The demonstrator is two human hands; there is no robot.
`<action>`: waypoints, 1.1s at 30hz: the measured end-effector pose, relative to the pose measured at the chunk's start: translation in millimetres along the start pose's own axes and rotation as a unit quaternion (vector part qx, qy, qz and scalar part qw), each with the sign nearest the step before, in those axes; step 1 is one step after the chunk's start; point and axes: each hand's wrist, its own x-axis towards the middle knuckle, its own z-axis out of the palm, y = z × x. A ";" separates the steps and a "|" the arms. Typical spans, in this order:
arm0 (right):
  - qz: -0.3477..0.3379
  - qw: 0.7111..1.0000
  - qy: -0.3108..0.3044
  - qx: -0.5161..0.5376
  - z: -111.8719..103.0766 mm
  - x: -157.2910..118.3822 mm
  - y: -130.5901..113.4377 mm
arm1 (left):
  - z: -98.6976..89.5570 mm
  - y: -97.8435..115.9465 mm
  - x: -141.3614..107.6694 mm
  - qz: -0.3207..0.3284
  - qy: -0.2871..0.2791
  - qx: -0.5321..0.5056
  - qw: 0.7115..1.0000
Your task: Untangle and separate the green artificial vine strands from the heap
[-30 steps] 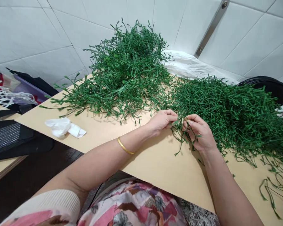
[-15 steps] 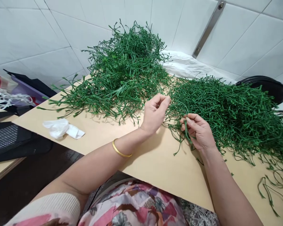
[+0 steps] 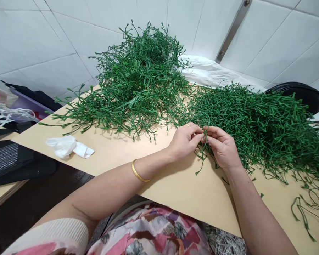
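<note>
My left hand point(image 3: 186, 141) and my right hand point(image 3: 223, 146) meet at the fingertips over the table. Pinched between them is a thin green cord point(image 3: 205, 134), with a small loop or bend showing above the fingers. Both hands are closed on it; how it is wound at the fingertips is partly hidden. Below the fingers dangle more green strands point(image 3: 202, 159) with small knobbed ends. Just beyond my right hand lies a dense heap of green cords point(image 3: 244, 113). A looser, taller heap of similar green cords point(image 3: 140, 74) rises behind my left hand.
A crumpled white tissue point(image 3: 69, 146) lies on the tan tabletop point(image 3: 159, 177) at left. White plastic sheeting point(image 3: 210, 72) and a round black object point(image 3: 297, 95) stand behind the heaps, by the tiled wall. Loose cords point(image 3: 303, 216) lie at right.
My left hand has come down and right, from apart in the air to my right hand's fingertips, and now pinches at the cord. My right hand stays nearly in place.
</note>
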 end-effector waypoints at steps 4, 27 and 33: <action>-0.035 0.997 0.003 -0.072 2.7 -2.2 -0.4 | 2.2 -2.7 -0.3 -0.018 0.002 -0.023 1.000; -0.060 0.987 0.008 -0.146 5.8 -5.7 0.8 | 1.7 -2.1 6.5 -0.233 -0.014 -0.362 0.902; -0.036 0.979 -0.013 -0.198 5.3 -5.8 -2.1 | -0.1 -6.5 8.3 -0.247 -0.024 -0.378 0.892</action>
